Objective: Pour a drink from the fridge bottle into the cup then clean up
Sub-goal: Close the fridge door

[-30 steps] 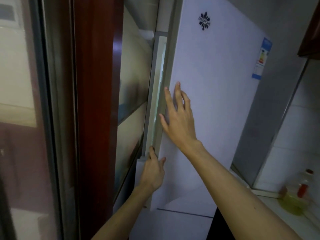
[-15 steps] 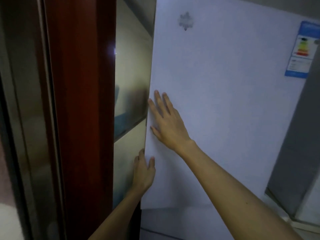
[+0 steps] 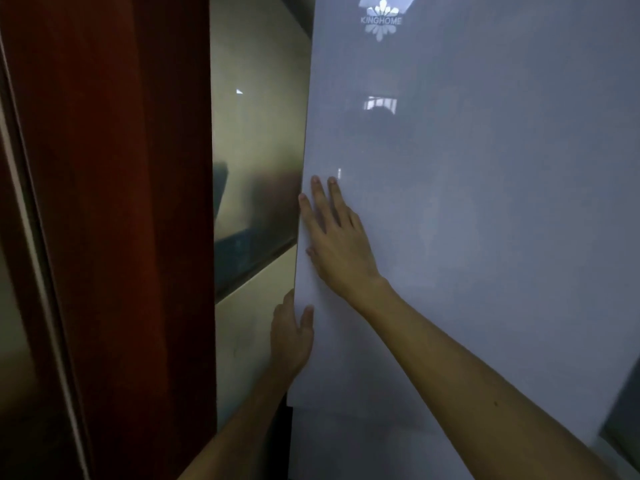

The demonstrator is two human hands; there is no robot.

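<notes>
Fridge door [image 3: 485, 237] looks shut: right hand [image 3: 341, 251] lies flat with straight fingers near its left edge, left hand [image 3: 289, 341] sits below on that edge, can't tell if it's gripping. No bottle or cup in view, so whether pouring's done or not started is anyone's guess.

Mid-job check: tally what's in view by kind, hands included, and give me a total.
Fridge doors: 2, the upper door and the lower door beneath it.
Hands: 2, the left hand holding the upper door's edge, the right hand flat on its front.
Brand logo: 1.
Red-brown frame: 1.
Total: 6.
</notes>
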